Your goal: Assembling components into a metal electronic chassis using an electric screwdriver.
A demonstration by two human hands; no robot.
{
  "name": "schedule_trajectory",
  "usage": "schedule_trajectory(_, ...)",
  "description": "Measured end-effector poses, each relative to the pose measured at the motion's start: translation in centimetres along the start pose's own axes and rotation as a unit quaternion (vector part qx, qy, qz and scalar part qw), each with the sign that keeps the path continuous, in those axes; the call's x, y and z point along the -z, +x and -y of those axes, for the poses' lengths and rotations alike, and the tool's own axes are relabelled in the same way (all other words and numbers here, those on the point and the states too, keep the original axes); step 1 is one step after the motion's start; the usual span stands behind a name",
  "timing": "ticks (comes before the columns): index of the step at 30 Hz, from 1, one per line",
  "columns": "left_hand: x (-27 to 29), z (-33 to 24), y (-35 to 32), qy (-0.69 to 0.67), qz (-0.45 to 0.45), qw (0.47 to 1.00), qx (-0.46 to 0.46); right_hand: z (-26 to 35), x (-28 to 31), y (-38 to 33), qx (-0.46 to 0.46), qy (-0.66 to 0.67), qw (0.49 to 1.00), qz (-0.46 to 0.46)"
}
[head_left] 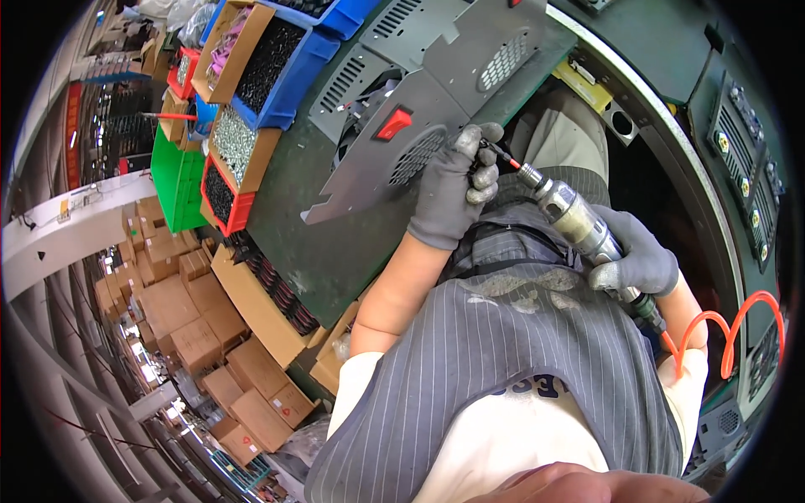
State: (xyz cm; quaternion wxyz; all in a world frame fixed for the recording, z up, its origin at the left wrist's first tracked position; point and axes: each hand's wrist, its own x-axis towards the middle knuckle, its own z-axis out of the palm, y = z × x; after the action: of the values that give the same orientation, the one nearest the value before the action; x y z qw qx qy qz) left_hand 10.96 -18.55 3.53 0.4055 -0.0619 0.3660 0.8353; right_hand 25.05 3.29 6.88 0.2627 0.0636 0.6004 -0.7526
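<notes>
My left hand (457, 186), in a grey glove, pinches the red-tipped bit (506, 157) of a pneumatic screwdriver near the edge of a grey metal panel (369, 172) with vent holes and a red rocker switch (394, 123). My right hand (637, 256), also gloved, grips the silver body of the screwdriver (579, 222), which points up and left. An orange coiled air hose (713, 331) runs from the tool's rear end to the right.
Blue, red and green bins (277, 63) and cardboard boxes of screws and small parts line the left of the dark green bench (310, 243). More grey panels (470, 42) lie behind. A dark conveyor with black units (746, 159) curves at the right. Stacked cartons (184, 318) sit on the floor.
</notes>
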Motion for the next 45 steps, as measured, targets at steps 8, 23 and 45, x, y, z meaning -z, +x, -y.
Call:
schedule_trajectory(8, -2.0, 0.4, 1.3, 0.197, -0.071, 0.974, -0.085, -0.7, 1.3, -0.2, -0.009, 0.009, 1.0, 0.0)
schedule_trajectory(23, 0.4, 1.5, -0.4, 0.309, 0.024, 0.951, -0.02, 1.0, 3.2, 0.5, 0.051, -0.025, 0.994, -0.095)
schedule_trajectory(45, 2.1, -17.6, -0.2, 0.817, -0.16, 0.522, -0.186, 4.7, 5.7, 2.6, 0.0, -0.061, 0.982, -0.177)
